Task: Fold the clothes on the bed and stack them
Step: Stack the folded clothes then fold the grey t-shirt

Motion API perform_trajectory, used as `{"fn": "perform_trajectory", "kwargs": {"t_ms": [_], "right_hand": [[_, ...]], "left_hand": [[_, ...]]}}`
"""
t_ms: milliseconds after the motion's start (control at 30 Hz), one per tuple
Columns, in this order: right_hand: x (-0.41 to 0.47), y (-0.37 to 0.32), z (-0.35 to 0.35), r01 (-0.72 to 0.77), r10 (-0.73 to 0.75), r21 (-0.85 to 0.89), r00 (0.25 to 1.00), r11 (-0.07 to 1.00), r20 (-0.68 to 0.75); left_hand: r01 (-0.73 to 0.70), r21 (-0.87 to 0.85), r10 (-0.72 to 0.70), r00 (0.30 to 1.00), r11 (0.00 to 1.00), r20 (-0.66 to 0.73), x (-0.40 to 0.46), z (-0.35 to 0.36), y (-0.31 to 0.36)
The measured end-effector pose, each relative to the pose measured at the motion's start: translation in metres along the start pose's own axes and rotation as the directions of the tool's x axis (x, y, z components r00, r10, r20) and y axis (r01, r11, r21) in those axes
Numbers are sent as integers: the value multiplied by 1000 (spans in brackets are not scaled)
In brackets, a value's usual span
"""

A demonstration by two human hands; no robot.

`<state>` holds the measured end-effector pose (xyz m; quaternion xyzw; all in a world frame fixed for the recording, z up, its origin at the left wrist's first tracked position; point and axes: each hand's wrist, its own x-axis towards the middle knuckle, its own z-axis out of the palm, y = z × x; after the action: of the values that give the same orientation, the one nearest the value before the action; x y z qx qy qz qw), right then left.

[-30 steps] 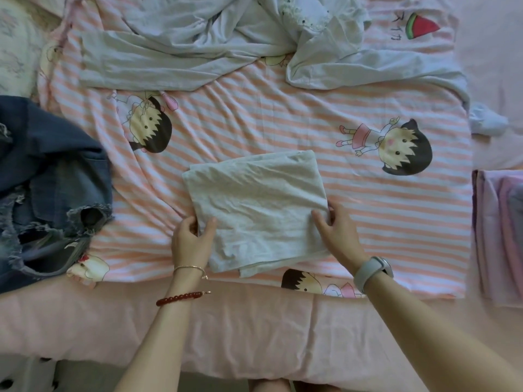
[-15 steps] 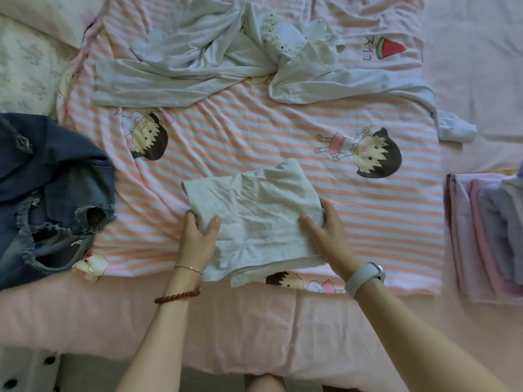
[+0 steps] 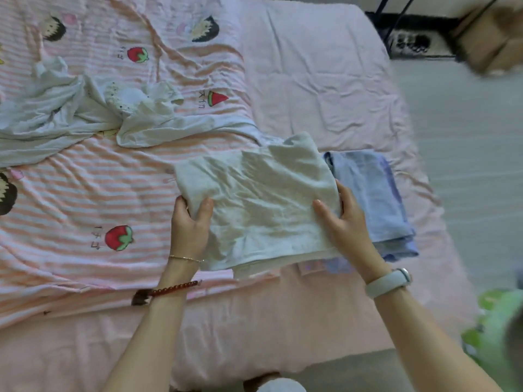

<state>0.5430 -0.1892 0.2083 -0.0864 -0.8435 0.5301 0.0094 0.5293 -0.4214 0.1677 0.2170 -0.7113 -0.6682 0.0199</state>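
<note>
Head view: folded pale garment [image 3: 263, 205] gripped at left edge by left hand [image 3: 190, 228], thumb on top; right edge pinched by right hand [image 3: 343, 222]. Long axis left-right, right end over, possibly touching, folded stack [image 3: 376, 199] on bed [image 3: 325, 89].

Pale grey floor [image 3: 475, 154] beside the pink-sheeted bed [image 3: 325, 89].
</note>
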Motion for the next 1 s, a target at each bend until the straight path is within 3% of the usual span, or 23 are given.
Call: {"fn": "perform_trajectory", "kwargs": {"t_ms": [200,400,533,600,667,700,733,800,867,933,1000], "right_hand": [[30,60,-137,-118,123,46,981,992,-150],[61,124,-183,-186,194,61,968,981,-157],[75,166,-170,-356,359,-137,933,924,-6],[73,175,-159,-323,316,-318,946,891,-75],[68,171,-150,-221,111,-582,969,783,-219],[64,166,-145,-140,-42,-687,969,713,-242],[60,158,-138,-59,-166,-757,962,650,-217],[52,145,-122,65,-240,-819,966,570,-91],[49,145,-110,86,-103,-826,994,557,34],[50,158,-105,48,54,-818,994,574,97],[48,178,-99,34,111,-826,987,563,117]], "left_hand": [[8,-57,6,972,998,236,-20,146,29],[19,56,-33,966,998,257,-10,225,0],[133,343,-216,952,930,218,-1,235,-43],[115,413,-223,949,904,223,-1,236,-47],[22,519,-127,978,854,168,-6,235,-40],[-104,588,28,990,802,138,-9,233,-36],[-273,645,224,962,714,159,-14,232,-33],[-575,695,499,794,431,348,-22,237,-38],[-706,666,483,683,242,548,-24,246,-54],[-709,662,335,702,242,629,-18,252,-68],[-691,679,202,723,248,661,-13,251,-83]]}}
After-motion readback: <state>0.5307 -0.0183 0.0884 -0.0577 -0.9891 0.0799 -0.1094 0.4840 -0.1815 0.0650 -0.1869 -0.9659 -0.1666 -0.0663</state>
